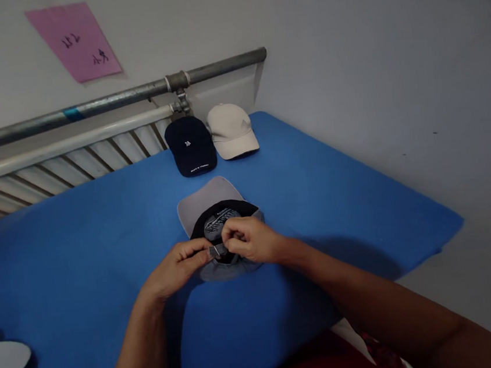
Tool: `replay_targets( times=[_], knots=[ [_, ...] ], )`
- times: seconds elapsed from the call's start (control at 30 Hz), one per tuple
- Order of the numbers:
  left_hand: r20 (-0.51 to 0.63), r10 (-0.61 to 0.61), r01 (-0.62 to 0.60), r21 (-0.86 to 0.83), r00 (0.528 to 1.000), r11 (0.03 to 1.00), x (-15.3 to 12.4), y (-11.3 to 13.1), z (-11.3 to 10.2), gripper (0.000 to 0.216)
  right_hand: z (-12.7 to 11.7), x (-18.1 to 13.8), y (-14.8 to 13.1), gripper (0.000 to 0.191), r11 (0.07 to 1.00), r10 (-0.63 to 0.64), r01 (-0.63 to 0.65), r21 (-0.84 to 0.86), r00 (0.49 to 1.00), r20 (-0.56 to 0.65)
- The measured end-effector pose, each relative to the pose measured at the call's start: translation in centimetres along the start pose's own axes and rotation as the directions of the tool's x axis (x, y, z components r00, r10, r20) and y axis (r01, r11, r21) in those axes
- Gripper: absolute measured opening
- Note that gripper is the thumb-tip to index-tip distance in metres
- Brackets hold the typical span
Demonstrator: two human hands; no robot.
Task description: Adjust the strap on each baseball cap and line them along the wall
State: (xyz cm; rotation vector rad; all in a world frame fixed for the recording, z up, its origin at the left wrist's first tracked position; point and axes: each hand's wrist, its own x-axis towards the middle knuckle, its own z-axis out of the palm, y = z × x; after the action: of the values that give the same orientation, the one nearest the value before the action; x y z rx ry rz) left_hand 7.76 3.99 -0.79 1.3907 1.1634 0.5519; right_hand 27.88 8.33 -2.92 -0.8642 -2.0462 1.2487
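A grey baseball cap (210, 202) lies upside down on the blue-covered table, its brim pointing away from me and its dark inside showing. My left hand (181, 265) pinches one end of the cap's back strap (218, 250), where a light metal buckle shows. On the other side of that buckle, my right hand (249, 239) is closed with thumb and forefinger together at the strap. Its fingertips partly hide the strap's end.
Behind the grey cap stand a black cap (189, 146) and a cream cap (231, 130), side by side. A radiator (59, 168) and metal pipe (122, 97) run along the wall. A white rounded object (5, 367) sits at the left edge. Pink paper (75, 41) hangs above.
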Motion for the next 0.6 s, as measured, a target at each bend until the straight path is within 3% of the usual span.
replay_targets(
  times=[0.23,0.33,0.43,0.5,0.6],
  knots=[
    [0.026,-0.005,0.003,0.094,1.000,0.996,0.1,-0.5,-0.1,0.030,0.8,-0.2,-0.3,0.009,0.992,-0.118,0.120,0.040,0.992,-0.043],
    [0.011,-0.004,0.003,0.038,1.000,0.999,-0.2,-0.3,-0.3,0.029,0.4,0.1,0.1,0.006,0.945,-0.011,0.017,0.326,1.000,-0.019],
    [-0.023,0.009,-0.010,-0.016,1.000,1.000,-0.5,-0.1,-0.3,0.027,-0.2,0.2,0.2,0.002,0.805,0.114,-0.119,0.581,0.992,0.045],
    [-0.017,0.027,-0.028,-0.057,0.999,0.998,-0.5,-0.2,-0.3,0.023,-0.5,0.2,-0.1,0.013,0.791,0.146,-0.159,0.590,0.987,0.070],
    [-0.012,0.049,-0.050,-0.102,0.999,0.994,-0.4,-0.3,-0.3,0.020,-0.5,0.1,-0.6,0.030,0.866,0.163,-0.198,0.460,0.980,0.115]
  ],
)
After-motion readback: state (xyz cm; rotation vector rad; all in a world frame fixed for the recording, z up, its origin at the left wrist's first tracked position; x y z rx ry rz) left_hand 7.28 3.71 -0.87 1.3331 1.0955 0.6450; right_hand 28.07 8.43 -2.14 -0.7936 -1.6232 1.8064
